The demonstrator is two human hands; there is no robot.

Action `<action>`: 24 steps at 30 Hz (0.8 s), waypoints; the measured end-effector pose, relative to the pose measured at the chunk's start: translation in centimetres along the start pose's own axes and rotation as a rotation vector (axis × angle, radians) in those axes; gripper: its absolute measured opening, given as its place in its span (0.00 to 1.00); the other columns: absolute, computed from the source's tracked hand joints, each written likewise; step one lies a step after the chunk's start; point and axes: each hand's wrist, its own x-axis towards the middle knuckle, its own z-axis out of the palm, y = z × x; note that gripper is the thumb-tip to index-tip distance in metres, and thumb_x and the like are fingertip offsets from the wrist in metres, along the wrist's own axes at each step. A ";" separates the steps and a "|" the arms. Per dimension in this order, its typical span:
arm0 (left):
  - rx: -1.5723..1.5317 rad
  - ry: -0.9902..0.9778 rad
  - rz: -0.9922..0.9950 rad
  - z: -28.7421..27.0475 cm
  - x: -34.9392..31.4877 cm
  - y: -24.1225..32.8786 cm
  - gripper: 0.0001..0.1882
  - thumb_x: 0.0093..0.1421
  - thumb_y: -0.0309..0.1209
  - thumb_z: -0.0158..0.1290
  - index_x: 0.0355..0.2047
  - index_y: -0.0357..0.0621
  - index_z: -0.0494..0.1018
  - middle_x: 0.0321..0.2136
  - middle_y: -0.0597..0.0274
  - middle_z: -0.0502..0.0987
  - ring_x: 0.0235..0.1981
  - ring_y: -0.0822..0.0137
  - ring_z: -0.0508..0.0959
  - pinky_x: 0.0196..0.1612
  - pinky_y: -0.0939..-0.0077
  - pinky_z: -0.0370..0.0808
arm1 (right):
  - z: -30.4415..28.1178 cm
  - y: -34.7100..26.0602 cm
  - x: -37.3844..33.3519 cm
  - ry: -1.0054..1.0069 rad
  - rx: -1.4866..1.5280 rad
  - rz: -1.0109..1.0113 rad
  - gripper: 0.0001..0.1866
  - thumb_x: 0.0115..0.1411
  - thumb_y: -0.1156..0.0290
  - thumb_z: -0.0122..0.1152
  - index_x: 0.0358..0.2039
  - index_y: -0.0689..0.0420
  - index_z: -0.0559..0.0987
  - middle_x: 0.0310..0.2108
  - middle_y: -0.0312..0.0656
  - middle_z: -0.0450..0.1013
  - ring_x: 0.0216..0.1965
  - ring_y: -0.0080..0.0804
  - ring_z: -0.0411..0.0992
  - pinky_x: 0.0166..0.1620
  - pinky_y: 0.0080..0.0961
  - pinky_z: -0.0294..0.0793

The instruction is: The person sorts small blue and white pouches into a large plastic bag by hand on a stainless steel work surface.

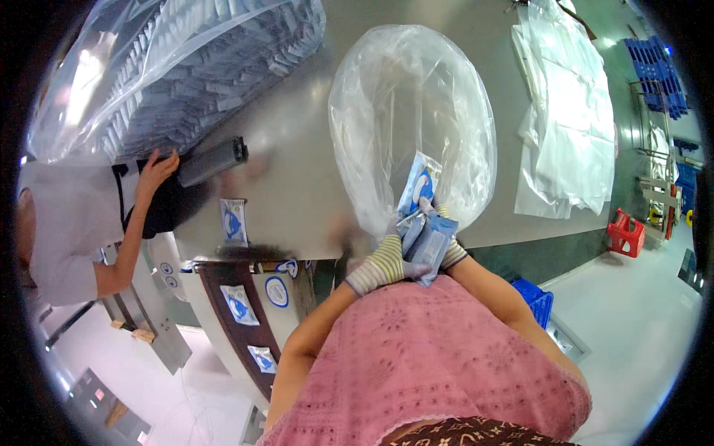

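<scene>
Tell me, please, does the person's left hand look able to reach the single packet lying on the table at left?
Probably yes: nothing seems to block the way across the table from the left hand to the single packet. But that hand holds other packets, so may need freeing first.

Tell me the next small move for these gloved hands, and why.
Probably lower the blue-and-white packets into the clear plastic bag: its mouth looks spread open, and the left hand and right hand hold them together at its near edge.
</scene>
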 end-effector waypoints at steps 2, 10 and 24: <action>-0.437 0.014 -0.200 0.0 0.3 2.4 0.68 0.30 0.47 0.67 0.60 0.38 0.31 0.58 0.48 0.48 0.59 0.56 0.50 0.60 0.71 0.50 | 0.6 -0.6 -1.0 0.037 -0.034 -0.021 0.18 0.58 0.68 0.50 0.49 0.56 0.63 0.39 0.43 0.69 0.36 0.38 0.70 0.38 0.30 0.74; 0.219 0.151 0.021 2.1 -0.2 4.1 0.65 0.36 0.43 0.65 0.60 0.39 0.26 0.59 0.38 0.42 0.60 0.47 0.47 0.61 0.64 0.46 | -0.4 1.4 0.2 0.151 0.043 -0.118 0.15 0.59 0.68 0.49 0.45 0.58 0.65 0.36 0.41 0.69 0.35 0.28 0.66 0.35 0.22 0.70; -0.916 0.241 0.250 -6.3 -4.8 -1.7 0.27 0.43 0.38 0.59 0.43 0.42 0.63 0.34 0.63 0.71 0.35 0.64 0.73 0.39 0.68 0.74 | 2.8 3.1 1.0 -0.202 -0.370 0.338 0.16 0.62 0.68 0.41 0.49 0.59 0.66 0.44 0.41 0.69 0.41 0.27 0.67 0.45 0.22 0.67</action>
